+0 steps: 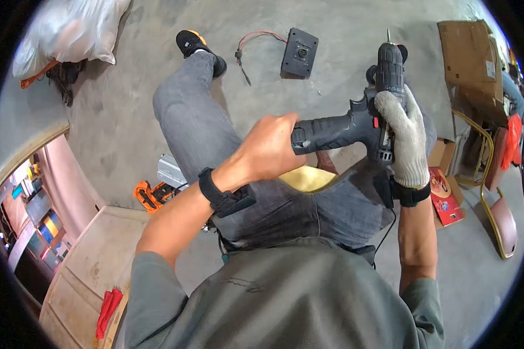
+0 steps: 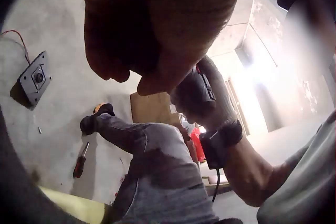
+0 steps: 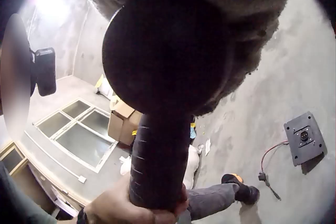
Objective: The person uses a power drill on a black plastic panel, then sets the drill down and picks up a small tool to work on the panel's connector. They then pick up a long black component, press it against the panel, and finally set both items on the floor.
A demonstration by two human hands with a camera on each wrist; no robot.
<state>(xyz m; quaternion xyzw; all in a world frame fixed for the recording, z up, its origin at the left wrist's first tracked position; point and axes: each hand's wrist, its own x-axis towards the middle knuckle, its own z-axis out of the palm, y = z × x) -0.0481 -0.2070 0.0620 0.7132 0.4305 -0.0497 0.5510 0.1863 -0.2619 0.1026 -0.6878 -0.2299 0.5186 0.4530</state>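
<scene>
A black cordless drill (image 1: 332,129) lies sideways above the person's lap, its chuck and thin bit pointing away from the body. The right hand (image 1: 410,139), in a whitish knit glove, holds the drill's body behind the chuck. Bare, the left hand (image 1: 268,145) grips the foot of the handle with curled fingers. In the right wrist view the round rear of the drill looms dark in front, its ribbed handle (image 3: 159,163) running down into the left hand (image 3: 128,203). Left wrist view: the left hand (image 2: 157,29) hides the handle's foot.
On the floor ahead lies a black square plate (image 1: 308,46) with a red-and-black cable. A screwdriver (image 2: 81,161) is on the floor near a yellow surface (image 2: 73,205). An orange tool (image 1: 151,196) sits left of the legs. Cardboard box (image 1: 468,55) and chair frame (image 1: 488,157) stand right.
</scene>
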